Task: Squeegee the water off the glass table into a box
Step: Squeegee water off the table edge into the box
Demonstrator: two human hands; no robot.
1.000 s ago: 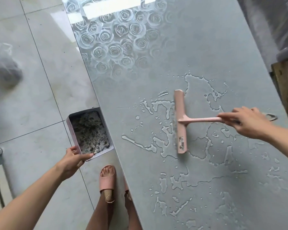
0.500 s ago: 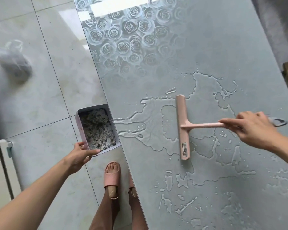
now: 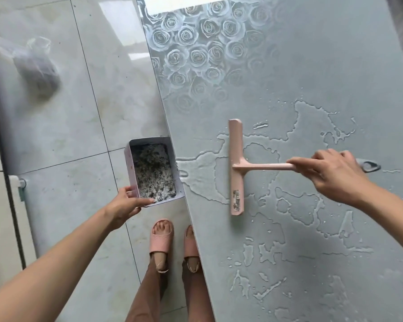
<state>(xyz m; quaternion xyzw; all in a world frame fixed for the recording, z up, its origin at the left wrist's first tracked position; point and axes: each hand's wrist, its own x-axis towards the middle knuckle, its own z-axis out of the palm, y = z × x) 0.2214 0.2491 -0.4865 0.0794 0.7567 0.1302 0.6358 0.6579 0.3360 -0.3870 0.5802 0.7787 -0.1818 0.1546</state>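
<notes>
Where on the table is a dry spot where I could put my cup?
The dry, bare patch of the glass table lies at its far end, beyond the squeegee and right of the rose pattern. Nearer you it is crowded: puddles of water spread around the right hand and run to the edge by the box.

Glass table (image 3: pixel 312 66) bears water (image 3: pixel 203 173) and pink squeegee (image 3: pixel 236 168).

Quick count: one pink squeegee (image 3: pixel 236 167), one box (image 3: pixel 153 170), one glass table (image 3: pixel 312 66), two hands, two pink slippers, and maybe one blurry bag (image 3: pixel 36 63) on the floor.
</notes>
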